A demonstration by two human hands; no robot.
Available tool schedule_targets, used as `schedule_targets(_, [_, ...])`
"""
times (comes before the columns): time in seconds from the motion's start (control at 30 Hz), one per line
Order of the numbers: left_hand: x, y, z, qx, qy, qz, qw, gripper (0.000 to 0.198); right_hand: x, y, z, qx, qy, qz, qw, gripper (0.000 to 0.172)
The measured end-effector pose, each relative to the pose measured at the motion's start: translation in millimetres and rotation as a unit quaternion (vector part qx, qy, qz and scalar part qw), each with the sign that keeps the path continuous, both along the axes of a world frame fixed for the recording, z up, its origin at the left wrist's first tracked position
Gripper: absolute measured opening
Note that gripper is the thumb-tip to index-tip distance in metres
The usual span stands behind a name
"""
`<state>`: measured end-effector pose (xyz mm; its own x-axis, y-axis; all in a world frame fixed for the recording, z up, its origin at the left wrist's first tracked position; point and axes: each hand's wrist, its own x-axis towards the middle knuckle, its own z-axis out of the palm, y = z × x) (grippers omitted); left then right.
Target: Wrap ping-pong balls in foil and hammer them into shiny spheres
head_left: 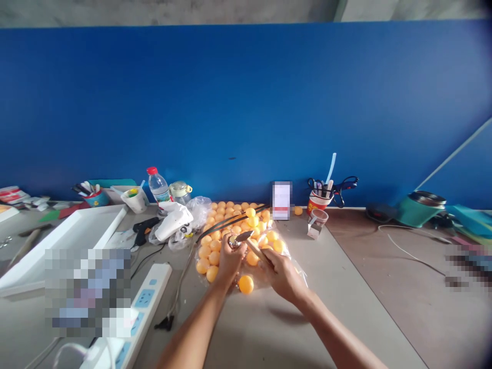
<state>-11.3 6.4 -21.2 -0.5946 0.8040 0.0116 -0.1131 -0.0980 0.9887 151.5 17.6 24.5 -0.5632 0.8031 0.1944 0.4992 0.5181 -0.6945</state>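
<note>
My right hand is closed round the wooden handle of a hammer, its dark head close to my left hand. The fingers of my left hand are closed round a small shiny metal piece, whose kind I cannot make out. Under and behind both hands lies a clear plastic bag of orange balls, like table-tennis balls. A loose ball sits in front, between my forearms. Long black strips lie across the bag.
Leftward are a power strip, a glue gun, a white tray and a water bottle. Behind stands a phone-like device before a blue partition. A red cup with pens and a green pot stand right.
</note>
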Motion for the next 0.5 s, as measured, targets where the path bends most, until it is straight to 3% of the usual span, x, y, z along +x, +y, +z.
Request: schedule_targets(0.5, [4, -1, -1.4, -0.014, 0.144, 0.011, 0.989, 0.026, 12, -4, -9.5, -0.006, -0.043, -0.002, 0.999, 0.013])
